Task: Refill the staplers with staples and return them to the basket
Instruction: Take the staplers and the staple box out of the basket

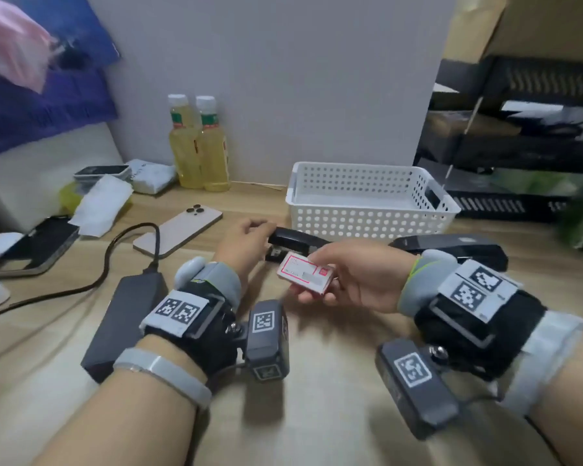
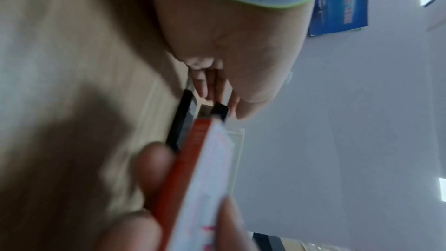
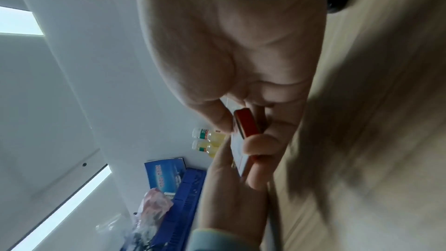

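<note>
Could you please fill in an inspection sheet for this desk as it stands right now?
Surface: wooden desk, light wood grain.
Job's things: white perforated basket holds no stapler; one black stapler in front of it, a second black stapler to the right; staple box red and white.
Clutter: two bottles, beige phone face down, tissue.
Grippers: left hand grips the near stapler; right hand holds the staple box.
Cables: black cable runs to a black power bank.
Surroundings: grey wall, black shelves at right.
</note>
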Action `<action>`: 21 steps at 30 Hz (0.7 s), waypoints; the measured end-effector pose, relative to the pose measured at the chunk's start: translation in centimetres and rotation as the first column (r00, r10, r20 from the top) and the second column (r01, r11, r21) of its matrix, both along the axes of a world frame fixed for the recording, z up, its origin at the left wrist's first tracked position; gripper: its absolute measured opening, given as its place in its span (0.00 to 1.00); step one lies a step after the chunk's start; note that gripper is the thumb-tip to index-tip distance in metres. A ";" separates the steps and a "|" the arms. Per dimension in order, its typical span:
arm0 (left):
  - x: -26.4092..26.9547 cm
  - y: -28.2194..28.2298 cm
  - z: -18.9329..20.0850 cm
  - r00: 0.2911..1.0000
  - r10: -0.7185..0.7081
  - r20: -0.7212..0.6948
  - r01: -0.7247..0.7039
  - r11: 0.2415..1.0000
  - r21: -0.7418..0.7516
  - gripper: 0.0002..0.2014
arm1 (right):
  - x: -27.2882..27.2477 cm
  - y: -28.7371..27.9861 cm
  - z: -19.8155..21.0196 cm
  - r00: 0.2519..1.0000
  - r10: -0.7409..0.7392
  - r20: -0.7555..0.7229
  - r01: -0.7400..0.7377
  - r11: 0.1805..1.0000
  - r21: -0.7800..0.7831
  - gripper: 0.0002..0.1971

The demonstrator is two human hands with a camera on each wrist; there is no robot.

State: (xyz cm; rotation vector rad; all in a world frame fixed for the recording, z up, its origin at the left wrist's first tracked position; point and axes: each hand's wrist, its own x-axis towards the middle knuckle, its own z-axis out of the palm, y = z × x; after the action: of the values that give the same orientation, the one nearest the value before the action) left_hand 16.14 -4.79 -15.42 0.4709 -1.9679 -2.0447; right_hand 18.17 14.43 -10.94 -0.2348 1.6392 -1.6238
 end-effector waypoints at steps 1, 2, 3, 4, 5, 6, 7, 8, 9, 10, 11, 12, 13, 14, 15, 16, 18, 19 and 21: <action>1.0 -0.3 0.0 0.998 0.058 0.029 -0.058 0.998 -0.015 0.02 | 0.6 0.3 -0.4 0.999 -0.037 -0.016 0.037 0.999 0.023 0.16; 1.7 -0.7 0.0 0.991 0.122 0.060 -0.122 0.992 -0.012 0.01 | 1.0 0.5 -0.6 0.997 -0.074 -0.021 0.075 0.997 0.036 0.16; 2.4 -1.0 0.2 0.982 0.166 0.087 -0.168 0.986 0.012 0.01 | 1.5 0.7 -0.6 0.993 -0.118 -0.024 0.119 0.992 0.038 0.16; 3.0 -1.2 0.3 0.976 0.190 0.104 -0.196 0.979 0.048 0.02 | 1.9 0.9 -0.7 0.986 -0.168 -0.021 0.168 0.985 0.028 0.16; 3.7 -1.1 0.5 0.974 0.197 0.111 -0.207 0.975 0.086 0.03 | 2.5 1.1 -0.7 0.976 -0.219 -0.020 0.219 0.976 0.012 0.16; 3.9 -1.0 0.8 0.970 0.209 0.120 -0.222 0.969 0.110 0.05 | 3.1 1.3 -0.8 0.966 -0.259 -0.025 0.259 0.966 -0.004 0.16; 3.9 -0.9 1.1 0.965 0.231 0.127 -0.246 0.961 0.122 0.07 | 3.4 1.3 -0.8 0.958 -0.285 -0.031 0.285 0.959 -0.018 0.16; 3.5 -0.9 1.1 0.956 0.258 0.137 -0.275 0.954 0.120 0.08 | 3.7 1.1 -0.9 0.953 -0.301 -0.032 0.300 0.954 -0.031 0.16; 3.0 -0.8 1.1 0.947 0.292 0.134 -0.307 0.945 0.110 0.09 | 3.8 0.9 -0.9 0.951 -0.307 -0.038 0.305 0.951 -0.045 0.14; 2.7 -0.5 0.9 0.938 0.325 0.118 -0.337 0.936 0.101 0.09 | 3.9 0.7 -1.0 0.949 -0.311 -0.051 0.308 0.950 -0.056 0.11; 2.3 -0.1 0.6 0.929 0.356 0.098 -0.365 0.927 0.086 0.09 | 3.9 0.5 -1.1 0.947 -0.314 -0.066 0.310 0.949 -0.064 0.08; 2.1 0.3 0.4 0.925 0.372 0.072 -0.377 0.924 0.062 0.09 | 3.7 0.3 -1.3 0.944 -0.321 -0.079 0.316 0.946 -0.069 0.05; 1.8 0.6 0.2 0.929 0.369 0.041 -0.370 0.928 0.038 0.09 | 3.4 -0.1 -1.5 0.940 -0.329 -0.086 0.324 0.944 -0.067 0.03; 1.2 0.7 0.1 0.940 0.341 0.012 -0.341 0.940 0.018 0.09 | 2.8 -0.4 -1.6 0.938 -0.335 -0.086 0.331 0.942 -0.057 0.02; 0.7 0.8 0.1 0.955 0.296 -0.014 -0.296 0.955 0.020 0.09 | 2.4 -0.7 -1.6 0.937 -0.340 -0.082 0.337 0.940 -0.044 0.00; -0.1 0.6 0.2 0.969 0.244 -0.027 -0.243 0.969 0.044 0.09 | 1.8 -1.1 -1.6 0.936 -0.345 -0.077 0.344 0.939 -0.025 0.01; -1.3 -0.2 0.2 0.990 0.137 -0.031 -0.133 0.985 0.106 0.07 | 0.8 -1.6 -1.8 0.929 -0.359 -0.087 0.361 0.932 0.007 0.03; -1.5 -0.6 0.2 0.997 0.082 -0.018 -0.079 0.990 0.113 0.07 | 0.6 -1.8 -1.9 0.922 -0.373 -0.103 0.376 0.926 0.016 0.03; -1.5 -1.3 0.1 0.999 -0.038 -0.012 0.039 0.996 0.080 0.08 | 0.3 -2.0 -2.3 0.902 -0.409 -0.137 0.412 0.911 -0.009 0.03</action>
State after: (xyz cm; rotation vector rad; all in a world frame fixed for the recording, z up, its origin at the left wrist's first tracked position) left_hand 14.67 -6.05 -15.37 0.4417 -1.9087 -2.1517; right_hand 18.48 12.40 -13.27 0.0174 1.9028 -1.9368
